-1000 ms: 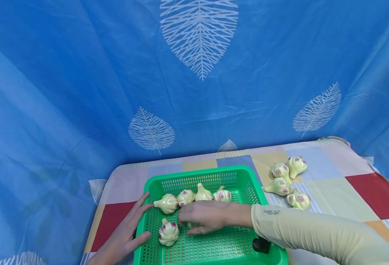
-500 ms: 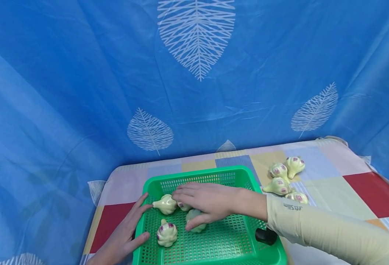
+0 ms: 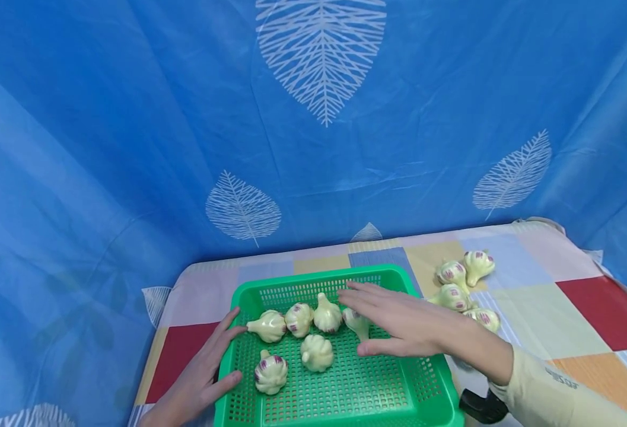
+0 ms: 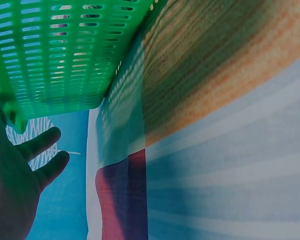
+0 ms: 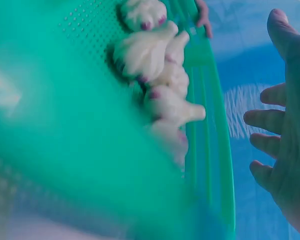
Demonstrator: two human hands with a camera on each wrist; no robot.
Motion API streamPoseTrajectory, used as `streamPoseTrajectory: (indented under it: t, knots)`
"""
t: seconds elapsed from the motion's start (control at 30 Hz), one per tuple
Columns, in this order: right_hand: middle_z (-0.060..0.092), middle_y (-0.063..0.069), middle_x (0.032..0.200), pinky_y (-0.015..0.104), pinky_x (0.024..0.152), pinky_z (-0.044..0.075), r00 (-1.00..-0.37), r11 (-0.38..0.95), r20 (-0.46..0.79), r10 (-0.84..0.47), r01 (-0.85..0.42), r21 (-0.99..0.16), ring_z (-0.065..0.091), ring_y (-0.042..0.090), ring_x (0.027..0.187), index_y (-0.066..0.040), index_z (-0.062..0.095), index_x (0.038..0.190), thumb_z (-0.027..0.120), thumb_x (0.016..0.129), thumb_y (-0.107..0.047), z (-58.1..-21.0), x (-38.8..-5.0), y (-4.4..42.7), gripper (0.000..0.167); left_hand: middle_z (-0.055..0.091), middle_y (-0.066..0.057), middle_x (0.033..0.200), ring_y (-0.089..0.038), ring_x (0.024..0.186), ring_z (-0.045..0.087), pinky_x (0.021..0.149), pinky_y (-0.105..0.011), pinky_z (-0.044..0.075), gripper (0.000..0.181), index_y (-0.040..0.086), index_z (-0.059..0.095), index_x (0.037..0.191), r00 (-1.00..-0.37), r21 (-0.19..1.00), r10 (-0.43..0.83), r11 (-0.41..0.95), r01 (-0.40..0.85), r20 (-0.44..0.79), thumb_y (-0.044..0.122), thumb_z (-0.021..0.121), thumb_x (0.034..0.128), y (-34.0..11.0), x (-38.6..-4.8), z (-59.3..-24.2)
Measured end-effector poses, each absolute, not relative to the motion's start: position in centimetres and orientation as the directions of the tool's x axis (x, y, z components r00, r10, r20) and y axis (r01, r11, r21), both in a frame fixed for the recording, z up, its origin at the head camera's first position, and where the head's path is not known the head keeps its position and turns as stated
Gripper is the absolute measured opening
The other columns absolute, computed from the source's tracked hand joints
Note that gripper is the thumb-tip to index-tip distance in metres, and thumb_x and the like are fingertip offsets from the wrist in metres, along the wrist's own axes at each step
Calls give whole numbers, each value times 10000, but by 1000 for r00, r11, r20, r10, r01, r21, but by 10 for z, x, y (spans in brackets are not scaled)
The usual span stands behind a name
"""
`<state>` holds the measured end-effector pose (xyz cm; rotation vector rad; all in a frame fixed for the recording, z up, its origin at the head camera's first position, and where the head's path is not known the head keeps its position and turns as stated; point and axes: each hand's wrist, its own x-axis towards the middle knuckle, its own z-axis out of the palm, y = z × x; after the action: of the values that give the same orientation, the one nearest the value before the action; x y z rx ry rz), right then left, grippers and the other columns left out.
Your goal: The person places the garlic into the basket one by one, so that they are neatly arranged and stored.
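Over the green basket [image 3: 350,385], your right hand [image 3: 404,320] has moved off the central garlic bulb [image 3: 317,353], gripping nothing, so that bulb looks settled inside, while your unclenched left hand [image 3: 202,373] perhaps touches the rim [image 3: 313,276].

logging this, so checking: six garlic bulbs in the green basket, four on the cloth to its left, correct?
Wrong side: six garlic bulbs are in the green basket, but the four bulbs on the cloth lie to its right, as the head view shows.
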<state>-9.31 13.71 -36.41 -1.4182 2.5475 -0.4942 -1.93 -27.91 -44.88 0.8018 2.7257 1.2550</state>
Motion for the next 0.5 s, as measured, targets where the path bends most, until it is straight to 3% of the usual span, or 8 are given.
streamPoseTrajectory:
  t: [0.27,0.5]
  knots:
    - [275,35,1646,596,1085,368,-688,612,103,-719,-696,-377,206,279,1512,-242,215,1625,600,990,-484,-383,-79,192,780,121,-71,1673,-77,1474,155,901,-342,560,660,198,372,1539,-867,724,466,535,436,178,168,654,943,-279,-21,-449]
    - [254,20,1652,675,1040,356,-813,697,108,-572,-551,-458,229,298,1504,-243,264,1615,686,954,-384,-393,-70,228,797,116,-81,1674,-57,1478,138,895,-336,562,670,182,364,1545,-865,725,468,531,438,180,164,657,942,-280,-21,-448]
